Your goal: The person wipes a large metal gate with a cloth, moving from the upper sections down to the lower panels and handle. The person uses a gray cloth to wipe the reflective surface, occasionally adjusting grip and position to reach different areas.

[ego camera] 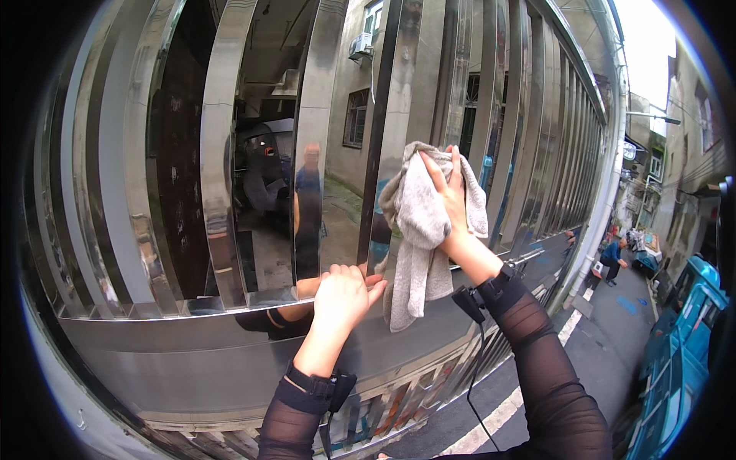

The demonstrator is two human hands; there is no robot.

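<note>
My right hand [454,201] presses a bunched light-grey cloth [422,213] against the upright bars of a polished metal gate [313,230]. Part of the cloth hangs down below the hand, over the gate's lower rail. To its left, my left hand [345,290] rests on the ledge at the foot of the upright bars, with its thumb apart and no cloth in it. The fingertips of the left hand are partly hidden. Both wrists wear black straps with small dark devices, and a cable hangs from the right one.
Behind the bars stands a covered vehicle [267,164]. A white downpipe [604,190] runs along the gate's right end. Down the alley a person [613,259] sits near the wall. A blue-green vehicle [684,339] stands at the right. Lower slats [397,402] continue beneath the gate's solid panel.
</note>
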